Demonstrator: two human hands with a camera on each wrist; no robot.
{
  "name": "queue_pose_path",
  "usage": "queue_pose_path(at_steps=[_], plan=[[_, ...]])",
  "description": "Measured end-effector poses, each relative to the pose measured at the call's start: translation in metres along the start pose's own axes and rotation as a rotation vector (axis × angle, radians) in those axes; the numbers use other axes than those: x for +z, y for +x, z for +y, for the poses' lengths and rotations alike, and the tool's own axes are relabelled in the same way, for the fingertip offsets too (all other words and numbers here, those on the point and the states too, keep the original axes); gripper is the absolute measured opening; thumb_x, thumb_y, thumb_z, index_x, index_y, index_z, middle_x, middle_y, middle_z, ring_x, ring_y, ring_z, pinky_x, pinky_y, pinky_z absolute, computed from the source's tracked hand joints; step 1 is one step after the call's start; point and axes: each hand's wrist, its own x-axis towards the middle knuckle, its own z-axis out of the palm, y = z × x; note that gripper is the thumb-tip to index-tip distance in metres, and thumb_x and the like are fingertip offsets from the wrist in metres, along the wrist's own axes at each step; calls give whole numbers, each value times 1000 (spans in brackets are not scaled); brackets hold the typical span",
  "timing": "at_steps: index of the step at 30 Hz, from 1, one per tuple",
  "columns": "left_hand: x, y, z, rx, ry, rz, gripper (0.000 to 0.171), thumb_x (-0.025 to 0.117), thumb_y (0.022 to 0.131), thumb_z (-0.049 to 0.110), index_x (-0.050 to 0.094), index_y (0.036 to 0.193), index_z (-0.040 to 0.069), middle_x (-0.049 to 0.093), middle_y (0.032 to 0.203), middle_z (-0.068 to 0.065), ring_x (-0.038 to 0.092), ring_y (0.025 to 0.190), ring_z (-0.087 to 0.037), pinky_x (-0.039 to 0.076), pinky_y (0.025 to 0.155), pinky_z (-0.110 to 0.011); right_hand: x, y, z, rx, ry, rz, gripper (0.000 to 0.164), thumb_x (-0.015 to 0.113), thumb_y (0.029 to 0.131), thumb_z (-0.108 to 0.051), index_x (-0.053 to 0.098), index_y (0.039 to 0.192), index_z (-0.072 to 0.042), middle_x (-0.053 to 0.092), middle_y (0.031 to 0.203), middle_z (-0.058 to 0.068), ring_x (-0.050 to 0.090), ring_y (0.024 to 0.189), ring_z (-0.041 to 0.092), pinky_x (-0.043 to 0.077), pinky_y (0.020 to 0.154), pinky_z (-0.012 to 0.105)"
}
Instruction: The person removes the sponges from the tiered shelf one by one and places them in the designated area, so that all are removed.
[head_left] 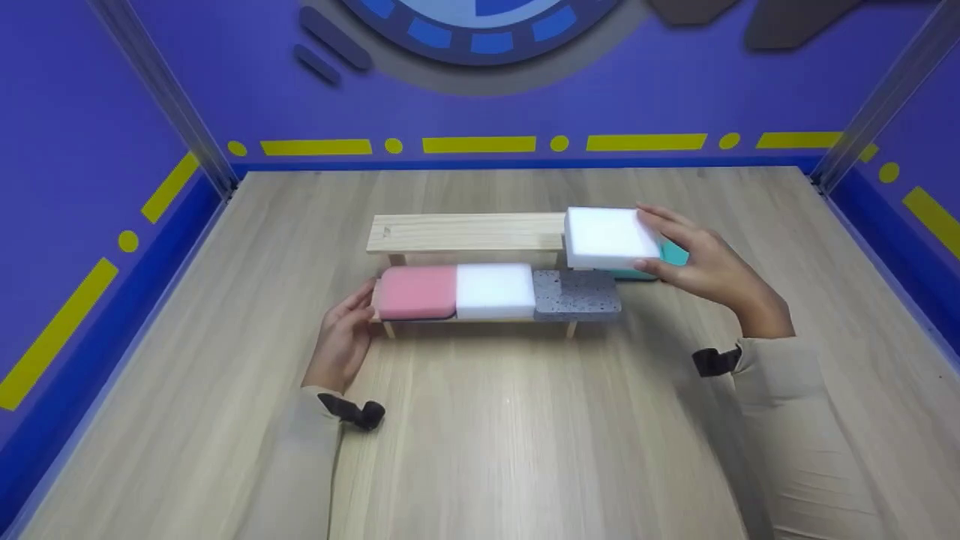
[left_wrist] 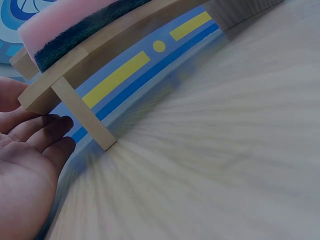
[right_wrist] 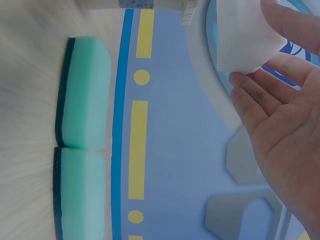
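Against a blue wall [head_left: 247,97] dashed with yellow, you work at a wooden table [head_left: 480,435], right hand [head_left: 709,266] pinching a white block [head_left: 611,236] over the right end of the far shelf [head_left: 465,232]. Your left hand [head_left: 341,334] pinches the near shelf [left_wrist: 42,97] at its left end, beside a pink sponge [head_left: 418,291]. You appear to be loading the far shelf; next likely calls for lowering the block level.

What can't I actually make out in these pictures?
- Head view: the right end of the upper shelf, behind the white block in the right hand.
- Left wrist view: the rest of the pink sponge, cut off by the top edge.
- Right wrist view: one green sponge, its end cut off by the bottom edge.
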Motion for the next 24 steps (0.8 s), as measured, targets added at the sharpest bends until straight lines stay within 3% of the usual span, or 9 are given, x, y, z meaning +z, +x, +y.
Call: queue_pose_path(at_steps=[7, 24], plan=[[1, -1, 1, -24, -3, 10, 57, 36, 93, -8, 22, 149, -7, 23, 158, -17, 22, 147, -22, 18, 121, -32, -3, -5, 8, 2, -13, 10, 65, 69, 88, -19, 41, 145, -7, 35, 153, 18, 30, 140, 44, 31, 107, 64], [0, -1, 0, -8, -30, -4, 58, 36, 93, -10, 21, 148, -9, 20, 158, -20, 20, 147, -25, 18, 122, -34, -5, -18, 28, 40, -16, 34, 68, 70, 87, -19, 39, 146, -5, 32, 154, 19, 27, 140, 46, 26, 109, 66]])
